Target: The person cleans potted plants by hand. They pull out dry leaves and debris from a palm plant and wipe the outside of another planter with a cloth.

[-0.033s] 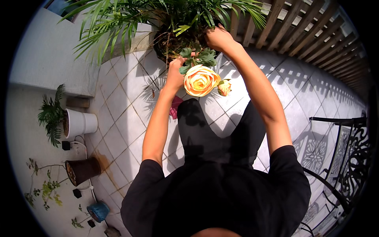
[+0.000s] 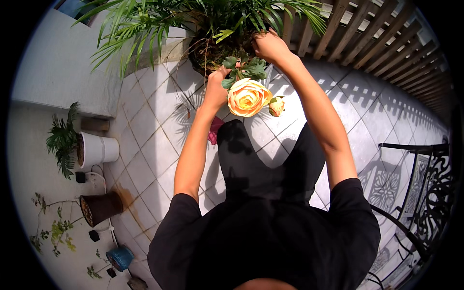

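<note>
My left hand (image 2: 216,87) is closed at the near side of a potted palm (image 2: 159,21), its fingertips partly behind green leaves (image 2: 253,69). It grips the stem of a peach-yellow flower (image 2: 248,98), whose open bloom and small bud (image 2: 276,106) hang toward me. My right hand (image 2: 268,46) reaches in at the right side of the palm's base, fingers curled down among the stems. Its fingertips are hidden, so what they hold cannot be seen. Dark soil and dry stalks (image 2: 210,57) fill the pot between both hands.
A slatted wooden fence (image 2: 348,34) runs behind on the right. Along the left wall stand a white pot (image 2: 99,150), a brown pot (image 2: 101,208) and a blue pot (image 2: 120,258). A black ornate metal chair (image 2: 420,193) is at the right. Reddish cloth (image 2: 214,130) lies beside my knee.
The flower and my left hand have shifted slightly right and a little up. My right hand has barely moved.
</note>
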{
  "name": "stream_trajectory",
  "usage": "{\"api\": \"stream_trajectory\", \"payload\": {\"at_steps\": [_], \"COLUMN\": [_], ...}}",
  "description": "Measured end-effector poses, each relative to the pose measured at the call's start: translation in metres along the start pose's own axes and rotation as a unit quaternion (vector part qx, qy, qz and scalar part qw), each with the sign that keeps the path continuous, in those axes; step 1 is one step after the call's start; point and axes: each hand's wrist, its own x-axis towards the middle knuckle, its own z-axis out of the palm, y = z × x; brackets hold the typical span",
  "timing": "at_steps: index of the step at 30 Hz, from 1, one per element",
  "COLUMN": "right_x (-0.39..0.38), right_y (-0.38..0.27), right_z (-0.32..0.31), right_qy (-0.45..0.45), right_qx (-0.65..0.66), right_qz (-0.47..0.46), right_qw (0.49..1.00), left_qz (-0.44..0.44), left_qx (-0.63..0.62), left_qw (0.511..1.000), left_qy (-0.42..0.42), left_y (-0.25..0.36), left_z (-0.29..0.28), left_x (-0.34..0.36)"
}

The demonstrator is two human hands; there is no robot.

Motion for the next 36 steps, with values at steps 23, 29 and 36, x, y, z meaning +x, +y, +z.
{"api": "stream_trajectory", "payload": {"at_steps": [23, 29, 36], "right_x": [-0.066, -0.056, -0.011], "right_y": [0.0, 0.014, 0.039], "right_z": [0.089, 0.076, 0.009], "right_qy": [0.331, 0.348, -0.011], "right_qx": [0.276, 0.221, 0.06], "right_qz": [0.046, 0.032, -0.041], "right_qw": [0.901, 0.911, 0.997], "left_qz": [0.1, 0.049, 0.062], "left_qx": [0.203, 0.126, 0.546], "left_qw": [0.974, 0.99, 0.836], "left_qy": [-0.019, 0.044, -0.004], "left_y": [-0.001, 0.012, -0.032], "left_z": [0.029, 0.007, -0.007], "left_x": [-0.002, 0.008, 0.043]}}
